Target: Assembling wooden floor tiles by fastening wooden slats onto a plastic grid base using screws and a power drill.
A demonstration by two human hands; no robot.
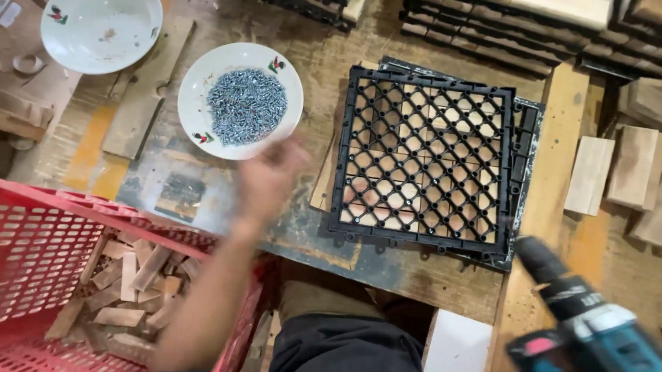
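The left hand (pixel 269 178) is stretched out over the worn workbench (pixel 307 229) near the middle of the frame, its fingertips right at the lower rim of the white plate (pixel 203 75) heaped with small grey screws (pixel 246 106); the hand is blurred, so I cannot tell whether the fingers are loose or pinched on anything. That plate sits in the upper left-centre, and a second white bowl (pixel 100 20), nearly bare inside, lies further toward the upper left corner. To the right of the hand, filling the centre-right of the picture, a black plastic grid tile (pixel 423 163) lies flat on the bench with pale wooden slats showing through its lattice, stacked on at least one more like it. In the lower right corner a blue and black cordless drill (pixel 597 335) points its black nose up toward the tile's lower right corner; the right hand gripping it falls outside the frame, so its fingers cannot be seen. A red plastic crate (pixel 28 249) occupies the lower left, with short wooden offcuts (pixel 126 289) piled in it. Loose wooden blocks (pixel 632 171) lie along the right edge, and stacks of finished tiles (pixel 513 24) run across the top right.
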